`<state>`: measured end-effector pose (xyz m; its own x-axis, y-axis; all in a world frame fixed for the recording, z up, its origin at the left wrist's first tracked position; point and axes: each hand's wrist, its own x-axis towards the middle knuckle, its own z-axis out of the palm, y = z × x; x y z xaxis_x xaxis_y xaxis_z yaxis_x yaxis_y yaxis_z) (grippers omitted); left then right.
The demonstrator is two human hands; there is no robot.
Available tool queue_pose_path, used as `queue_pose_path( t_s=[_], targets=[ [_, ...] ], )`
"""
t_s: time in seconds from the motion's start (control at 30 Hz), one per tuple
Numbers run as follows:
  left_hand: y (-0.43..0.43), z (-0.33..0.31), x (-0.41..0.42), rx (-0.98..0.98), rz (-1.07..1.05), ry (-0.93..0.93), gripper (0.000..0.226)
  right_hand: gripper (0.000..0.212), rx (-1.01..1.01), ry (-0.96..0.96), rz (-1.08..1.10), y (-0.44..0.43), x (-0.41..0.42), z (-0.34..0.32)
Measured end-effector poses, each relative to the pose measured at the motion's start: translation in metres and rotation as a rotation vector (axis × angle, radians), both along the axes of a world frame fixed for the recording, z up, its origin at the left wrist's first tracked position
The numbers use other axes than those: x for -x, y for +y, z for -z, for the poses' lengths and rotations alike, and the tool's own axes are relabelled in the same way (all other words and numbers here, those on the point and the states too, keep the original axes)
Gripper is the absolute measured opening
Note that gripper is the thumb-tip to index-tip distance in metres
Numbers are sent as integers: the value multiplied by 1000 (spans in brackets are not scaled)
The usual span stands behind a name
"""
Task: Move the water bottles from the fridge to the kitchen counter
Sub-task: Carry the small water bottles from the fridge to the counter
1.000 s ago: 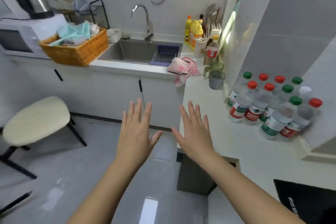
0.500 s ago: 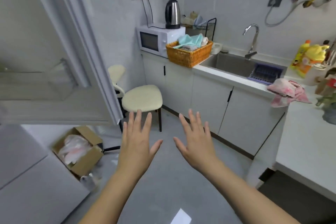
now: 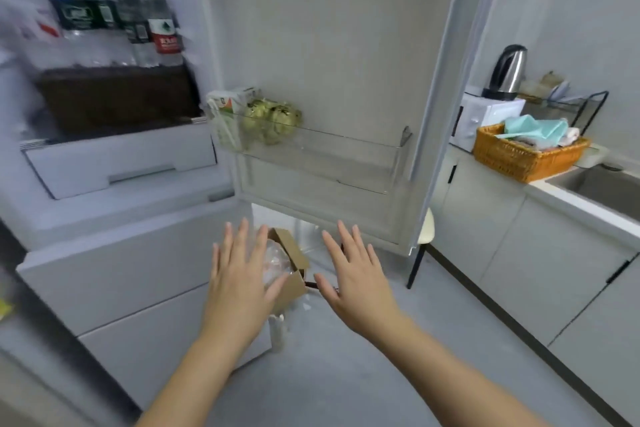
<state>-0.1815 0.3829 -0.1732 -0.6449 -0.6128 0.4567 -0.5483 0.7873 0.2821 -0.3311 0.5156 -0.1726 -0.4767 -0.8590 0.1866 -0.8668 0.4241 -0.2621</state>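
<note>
Nearest the camera, the person's left hand (image 3: 239, 276) and right hand (image 3: 358, 282) are stretched forward side by side, palms down, fingers spread apart and holding nothing. Beneath and between them, on the floor, sits a cardboard box (image 3: 290, 267) with crumpled plastic inside. Beyond the hands the fridge (image 3: 114, 260) stands with its door (image 3: 332, 45) swung open; the door shelf (image 3: 311, 152) carries a small carton and a greenish bundle. Farther in, upper left, several water bottles (image 3: 145, 17) stand upright on an inner shelf, blurred, with green and red labels. The kitchen counter (image 3: 585, 199) lies off to the right, well apart from them. The step in hand appears to be the reach for another bottle. The next move calls for raising the hands up and leftward to the shelf and closing the fingers around a bottle's body.
</note>
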Motion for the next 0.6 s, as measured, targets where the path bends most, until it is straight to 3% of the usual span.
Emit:
queue_pose_path(
  t_s=[0.3, 0.6],
  targets=[
    [-103, -8, -45, -14, -225, -64, 82, 66, 6, -20, -230, -151, -14, 6],
    [-234, -42, -46, 48, -414, -59, 79, 66, 138, -57, -419, -326, -15, -25]
  ],
)
